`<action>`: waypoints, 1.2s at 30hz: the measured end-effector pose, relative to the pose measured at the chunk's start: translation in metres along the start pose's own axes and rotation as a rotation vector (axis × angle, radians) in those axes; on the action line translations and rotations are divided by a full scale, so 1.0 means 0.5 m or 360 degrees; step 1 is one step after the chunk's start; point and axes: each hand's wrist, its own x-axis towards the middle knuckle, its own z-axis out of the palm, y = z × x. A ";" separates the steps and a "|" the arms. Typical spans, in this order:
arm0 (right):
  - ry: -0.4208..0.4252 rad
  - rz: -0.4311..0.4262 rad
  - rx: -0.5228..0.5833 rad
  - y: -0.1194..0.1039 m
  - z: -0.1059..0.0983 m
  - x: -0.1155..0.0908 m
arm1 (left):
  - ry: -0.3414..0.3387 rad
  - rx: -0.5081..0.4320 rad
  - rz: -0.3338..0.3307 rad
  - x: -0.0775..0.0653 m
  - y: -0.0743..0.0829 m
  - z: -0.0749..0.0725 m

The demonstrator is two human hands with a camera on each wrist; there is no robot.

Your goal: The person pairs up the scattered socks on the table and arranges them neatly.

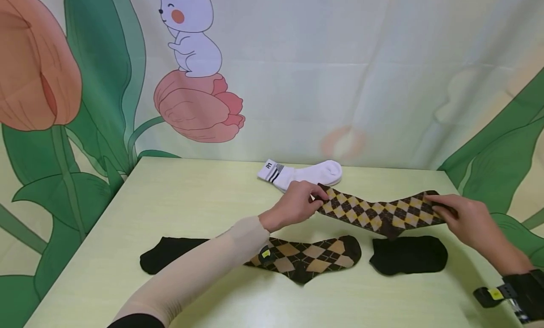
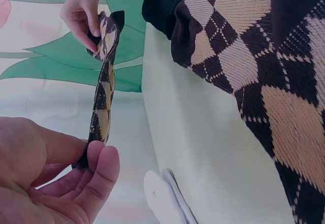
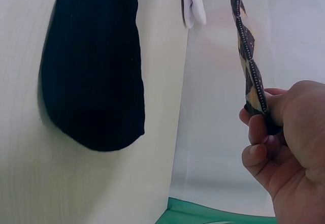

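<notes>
Perhaps a home: cartoon backdrop (image 1: 306, 78)

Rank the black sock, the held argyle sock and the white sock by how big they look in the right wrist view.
1. Black sock, largest.
2. Held argyle sock, nearly edge-on.
3. White sock, smallest.
All run past the top edge; nearness may enlarge the black sock.

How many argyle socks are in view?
2: a held sock between the left hand and right hand; a second sock on the table, partly behind the left sleeve. Others may be hidden.
</notes>
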 end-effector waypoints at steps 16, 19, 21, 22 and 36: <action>-0.0015 -0.0052 0.0064 -0.038 0.011 0.013 | 0.0014 -0.0069 -0.0034 -0.039 -0.015 -0.033; -0.0016 -0.0065 0.0071 -0.046 0.014 0.016 | 0.0017 -0.0081 -0.0054 -0.046 -0.019 -0.039; -0.0018 -0.0067 0.0075 -0.051 0.016 0.019 | 0.0019 -0.0095 -0.0067 -0.051 -0.021 -0.044; -0.0018 -0.0066 0.0078 -0.054 0.017 0.020 | 0.0021 -0.0098 -0.0072 -0.054 -0.022 -0.047; -0.0051 -0.0068 0.0114 -0.096 0.028 0.036 | 0.0046 -0.0129 -0.0130 -0.096 -0.041 -0.074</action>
